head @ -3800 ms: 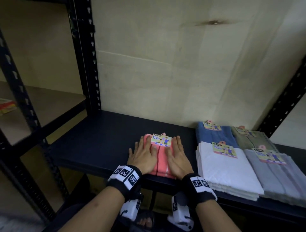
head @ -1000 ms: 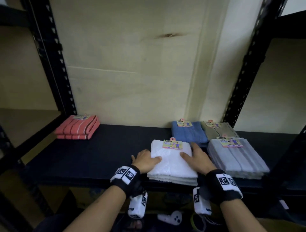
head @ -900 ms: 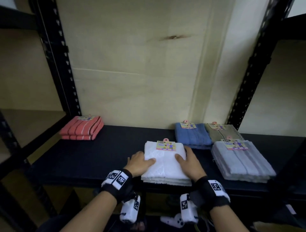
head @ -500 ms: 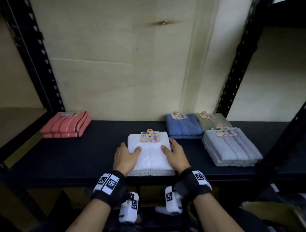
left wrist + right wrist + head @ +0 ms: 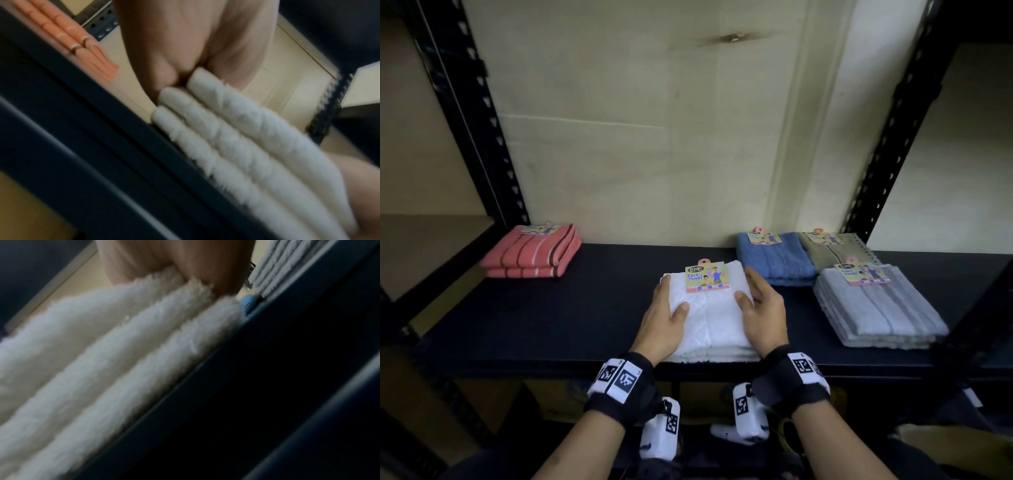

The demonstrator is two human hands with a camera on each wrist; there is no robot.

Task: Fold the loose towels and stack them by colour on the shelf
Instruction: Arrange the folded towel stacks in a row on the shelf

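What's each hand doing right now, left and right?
Left hand: grips the left side of the white towels, thumb on top.
Right hand: grips their right side, thumb on top.

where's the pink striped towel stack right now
In the head view the pink striped towel stack sits at the far left back of the dark shelf, beside the left upright post, well apart from the white towel stack.

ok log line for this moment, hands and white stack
left hand: grips white towel stack left side | right hand: grips right side | stack: on shelf, front centre | stage: positioning
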